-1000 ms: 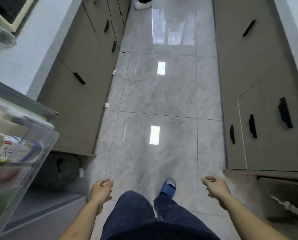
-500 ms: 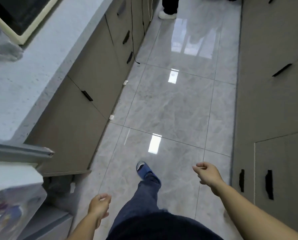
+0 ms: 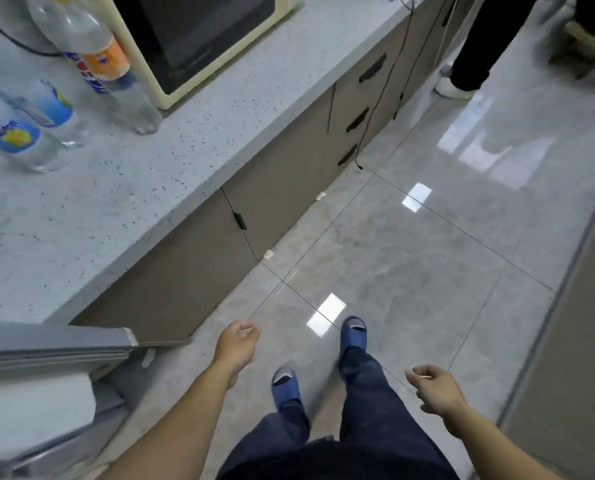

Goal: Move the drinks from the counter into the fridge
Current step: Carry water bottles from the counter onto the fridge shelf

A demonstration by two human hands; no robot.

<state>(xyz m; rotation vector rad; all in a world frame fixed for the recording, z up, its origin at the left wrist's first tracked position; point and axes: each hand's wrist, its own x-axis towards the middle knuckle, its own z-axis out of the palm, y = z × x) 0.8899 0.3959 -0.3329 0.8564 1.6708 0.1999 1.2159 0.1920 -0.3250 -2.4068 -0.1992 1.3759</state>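
Note:
Several clear plastic drink bottles stand on the speckled grey counter (image 3: 123, 202) at the upper left. A tall one with an orange label (image 3: 105, 60) is nearest the microwave. Two shorter ones carry blue and yellow labels (image 3: 55, 109) (image 3: 15, 136). The top edge of the open fridge door (image 3: 54, 344) juts in at the lower left. My left hand (image 3: 237, 344) hangs over the floor with fingers loosely curled, holding nothing. My right hand (image 3: 434, 389) hangs lower on the right, also loosely curled and holding nothing. Both hands are well away from the bottles.
A cream microwave (image 3: 202, 39) sits at the back of the counter. Brown cabinet doors with black handles (image 3: 240, 221) run under it, with a black cable hanging down. Another person's legs (image 3: 469, 64) stand on the glossy tiled floor at the top right. More cabinets line the right side.
The view has swung left and up, bringing the counter, bottles and microwave into sight. I have stepped forward along the floor. Both hands stay loosely curled, holding nothing.

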